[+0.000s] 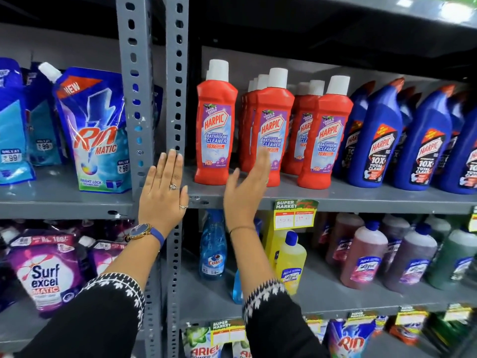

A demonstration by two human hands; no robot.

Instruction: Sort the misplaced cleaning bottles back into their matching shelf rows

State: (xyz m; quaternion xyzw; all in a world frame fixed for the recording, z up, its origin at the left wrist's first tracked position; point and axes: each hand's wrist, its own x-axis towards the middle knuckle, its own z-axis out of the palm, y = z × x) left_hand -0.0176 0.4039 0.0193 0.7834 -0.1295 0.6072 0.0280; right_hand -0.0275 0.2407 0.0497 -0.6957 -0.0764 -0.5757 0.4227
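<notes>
Red Harpic bathroom cleaner bottles [216, 125] with white caps stand in rows on the grey upper shelf [335, 198]. Blue Harpic bottles [382, 140] with red caps stand to their right. My left hand [164, 192] lies flat and open against the grey upright post [175, 73], holding nothing. My right hand [247, 187] is open, fingers together, raised in front of the second red bottle [273, 125] without gripping it. On the shelf below stand a blue Colin spray bottle [213, 249], a yellow Lizol bottle [291, 262], and pink and green Lizol bottles [364, 257].
Rin Matic pouches [95, 130] fill the upper left shelf. Surf Excel pouches [46, 272] sit below them. A yellow price tag [295, 215] hangs on the shelf edge. Ariel and Rin packs [348, 339] occupy the bottom shelf.
</notes>
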